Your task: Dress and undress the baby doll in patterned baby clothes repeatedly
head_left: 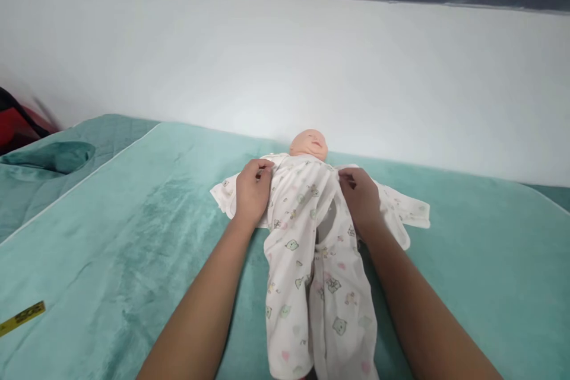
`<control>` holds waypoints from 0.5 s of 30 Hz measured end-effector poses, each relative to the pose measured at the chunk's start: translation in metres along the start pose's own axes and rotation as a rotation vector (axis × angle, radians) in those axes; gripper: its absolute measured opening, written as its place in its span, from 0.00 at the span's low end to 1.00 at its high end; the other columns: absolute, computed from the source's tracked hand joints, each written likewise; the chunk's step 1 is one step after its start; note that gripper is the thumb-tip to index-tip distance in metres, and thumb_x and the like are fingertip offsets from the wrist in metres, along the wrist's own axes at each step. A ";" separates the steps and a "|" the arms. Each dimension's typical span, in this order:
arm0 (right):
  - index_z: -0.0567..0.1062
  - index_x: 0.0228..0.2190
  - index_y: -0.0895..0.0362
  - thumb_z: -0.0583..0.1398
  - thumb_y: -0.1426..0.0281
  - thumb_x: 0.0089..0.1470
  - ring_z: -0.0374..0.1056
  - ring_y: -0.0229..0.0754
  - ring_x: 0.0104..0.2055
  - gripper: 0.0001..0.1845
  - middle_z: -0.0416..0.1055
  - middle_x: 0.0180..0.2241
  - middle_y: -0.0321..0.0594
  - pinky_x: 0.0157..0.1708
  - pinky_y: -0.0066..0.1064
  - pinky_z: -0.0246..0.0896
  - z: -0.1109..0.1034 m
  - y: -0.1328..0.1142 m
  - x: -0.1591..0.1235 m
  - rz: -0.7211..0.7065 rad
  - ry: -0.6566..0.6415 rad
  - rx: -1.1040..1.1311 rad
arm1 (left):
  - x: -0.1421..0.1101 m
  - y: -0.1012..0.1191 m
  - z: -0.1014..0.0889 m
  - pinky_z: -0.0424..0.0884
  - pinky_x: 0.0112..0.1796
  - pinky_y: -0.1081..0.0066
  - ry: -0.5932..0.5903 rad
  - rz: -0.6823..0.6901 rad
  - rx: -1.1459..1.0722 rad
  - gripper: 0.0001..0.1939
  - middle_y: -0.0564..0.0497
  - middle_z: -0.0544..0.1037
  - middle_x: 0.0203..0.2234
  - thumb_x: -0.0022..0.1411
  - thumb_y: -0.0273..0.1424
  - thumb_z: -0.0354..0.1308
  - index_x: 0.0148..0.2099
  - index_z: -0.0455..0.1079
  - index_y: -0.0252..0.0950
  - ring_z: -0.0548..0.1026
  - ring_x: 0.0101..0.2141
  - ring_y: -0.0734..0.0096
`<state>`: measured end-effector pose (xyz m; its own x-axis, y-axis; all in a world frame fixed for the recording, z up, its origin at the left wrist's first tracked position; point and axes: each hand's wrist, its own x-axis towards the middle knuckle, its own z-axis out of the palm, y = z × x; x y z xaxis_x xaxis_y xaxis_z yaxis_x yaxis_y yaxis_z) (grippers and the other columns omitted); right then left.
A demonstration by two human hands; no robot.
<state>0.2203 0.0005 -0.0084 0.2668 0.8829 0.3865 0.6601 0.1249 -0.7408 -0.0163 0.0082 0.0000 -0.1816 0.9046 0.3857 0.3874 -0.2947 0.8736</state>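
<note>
A baby doll (pixel 309 143) lies on its back, its head toward the wall and its body covered by clothing. White baby pants (pixel 294 261) with small animal prints are spread over its front, the legs stretching toward me. Beneath them a matching baby top (pixel 412 211) has its sleeves out to both sides. My left hand (pixel 255 189) is closed at the upper left edge of the pants, fingertips pinching the cloth by the doll's shoulder. At the opposite upper edge, my right hand (pixel 360 195) has its fingers curled onto the fabric. The doll's limbs are hidden.
Everything lies on a bed with a teal plush cover (pixel 146 237). A white wall (pixel 285 65) rises right behind the doll's head. At the left are a teal quilted fold (pixel 89 136), a red and black item (pixel 20 122) and a yellow strip (pixel 22 317).
</note>
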 end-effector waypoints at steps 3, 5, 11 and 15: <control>0.78 0.33 0.52 0.57 0.63 0.52 0.72 0.46 0.39 0.11 0.78 0.36 0.39 0.41 0.37 0.62 -0.012 0.002 -0.009 0.093 -0.098 -0.134 | -0.008 0.005 -0.004 0.69 0.43 0.68 -0.040 -0.050 0.056 0.10 0.50 0.80 0.37 0.63 0.29 0.50 0.40 0.73 0.38 0.76 0.38 0.68; 0.79 0.32 0.52 0.58 0.63 0.52 0.73 0.48 0.39 0.11 0.80 0.35 0.39 0.40 0.38 0.62 -0.018 0.003 -0.011 0.163 -0.175 -0.165 | -0.015 0.007 -0.007 0.68 0.42 0.65 -0.121 -0.107 0.186 0.11 0.49 0.80 0.34 0.61 0.27 0.49 0.39 0.73 0.37 0.75 0.37 0.65; 0.82 0.38 0.51 0.59 0.68 0.47 0.75 0.49 0.42 0.16 0.81 0.39 0.38 0.40 0.35 0.67 -0.023 0.002 -0.014 0.257 -0.438 0.144 | -0.028 0.009 -0.009 0.71 0.40 0.64 -0.385 -0.405 0.051 0.12 0.47 0.81 0.32 0.53 0.23 0.53 0.38 0.75 0.35 0.76 0.35 0.63; 0.80 0.44 0.52 0.62 0.65 0.46 0.75 0.53 0.43 0.22 0.80 0.40 0.42 0.42 0.42 0.71 -0.027 -0.010 -0.019 0.330 -0.524 0.470 | -0.031 0.016 -0.003 0.75 0.42 0.64 -0.417 -0.633 -0.483 0.17 0.47 0.82 0.32 0.50 0.24 0.60 0.45 0.75 0.34 0.79 0.37 0.61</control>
<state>0.2275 -0.0302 0.0062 -0.0463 0.9920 -0.1174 0.2055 -0.1056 -0.9729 -0.0067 -0.0251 0.0033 0.1477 0.9523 -0.2670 -0.1130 0.2845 0.9520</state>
